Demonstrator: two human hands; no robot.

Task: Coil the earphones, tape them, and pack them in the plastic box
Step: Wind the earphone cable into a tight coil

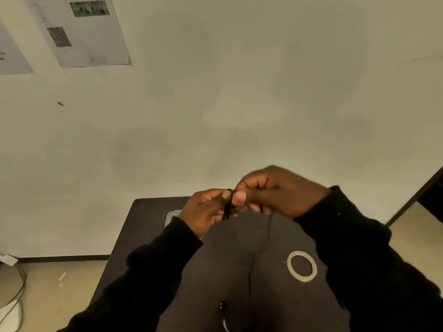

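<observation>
Both hands are raised above a dark table (148, 226). My left hand (203, 212) pinches a small bundle of black earphone cord (228, 207) between thumb and fingers. My right hand (278, 190) grips the same cord from the right, thumb pressed against the bundle. A thin strand of the cord (268, 233) hangs down from my right hand toward the table, and a dark earbud end (221, 305) lies near the table's front edge. A ring of clear tape (302, 266) lies flat on the table at the right. The clear plastic box (173, 215) shows partly behind my left wrist.
A pale wall fills the background, with printed sheets (79, 29) pinned at the upper left. Cables (16, 283) lie on the floor at the lower left. A dark door frame (422, 188) stands at the right edge.
</observation>
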